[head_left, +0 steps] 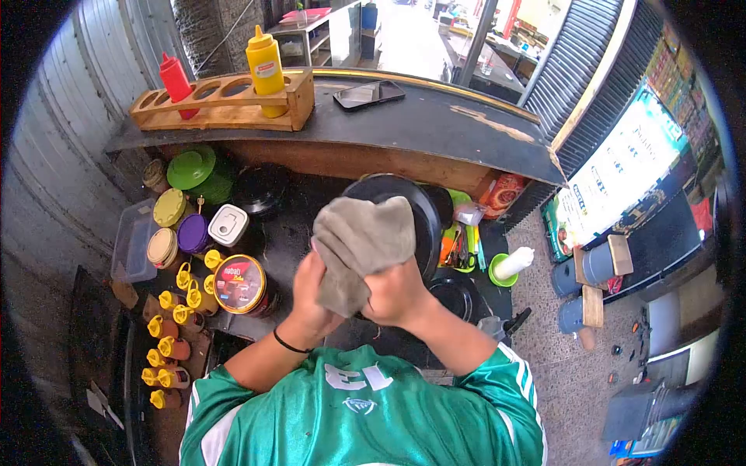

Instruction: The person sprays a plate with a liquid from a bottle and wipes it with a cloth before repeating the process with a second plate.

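A crumpled grey-brown cloth [364, 241] is held up in front of my chest, above the dark counter. My left hand [311, 295] grips its lower left side, with a black band round the wrist. On the cloth's lower right, my right hand [398, 293] is closed with the fingers folded into the fabric. Behind the cloth is a large round black tray [423, 225], partly covered by it. To the left of my left hand stands a round tub [239, 284] with a red and brown lid.
A raised shelf [435, 128] runs across the back with a wooden rack [217, 116] holding a red bottle [176, 78] and a yellow bottle [266, 74]. Several yellow-capped bottles [172, 348] stand left. A green cup [503, 269] with a white bottle is at right.
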